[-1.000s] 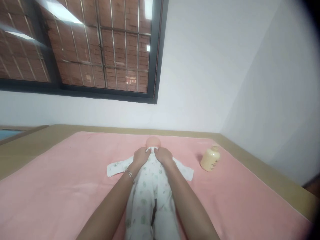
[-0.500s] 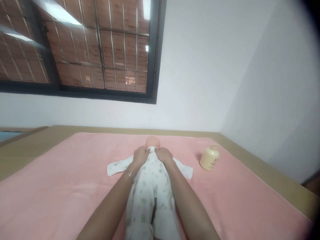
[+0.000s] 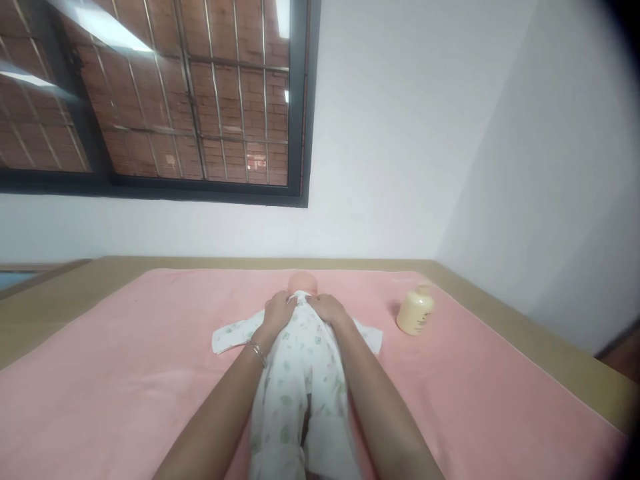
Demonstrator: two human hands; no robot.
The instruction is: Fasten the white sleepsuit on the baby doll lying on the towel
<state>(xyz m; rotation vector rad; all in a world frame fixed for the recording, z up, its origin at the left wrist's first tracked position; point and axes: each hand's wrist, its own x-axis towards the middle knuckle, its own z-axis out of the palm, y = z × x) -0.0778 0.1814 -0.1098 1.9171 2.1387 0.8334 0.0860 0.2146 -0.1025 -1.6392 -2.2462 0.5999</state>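
Note:
A baby doll [image 3: 303,283] lies on its back on the pink towel [image 3: 125,373], head away from me. It wears a white onesie [image 3: 300,373] with small green prints, sleeves spread to both sides. My left hand [image 3: 278,311] pinches the onesie's collar at the doll's left side of the neck; a thin bracelet sits on that wrist. My right hand [image 3: 325,308] grips the collar on the other side, fingers curled into the cloth. Both forearms run alongside the doll's body.
A pale yellow lotion bottle [image 3: 415,311] stands on the towel to the right of the doll. The towel covers a tan surface [image 3: 545,350] that meets white walls. A barred window [image 3: 150,100] is at the upper left.
Both hands stay on the collar and have shifted slightly. The view has drifted a little, so the doll and bottle sit slightly left of before.

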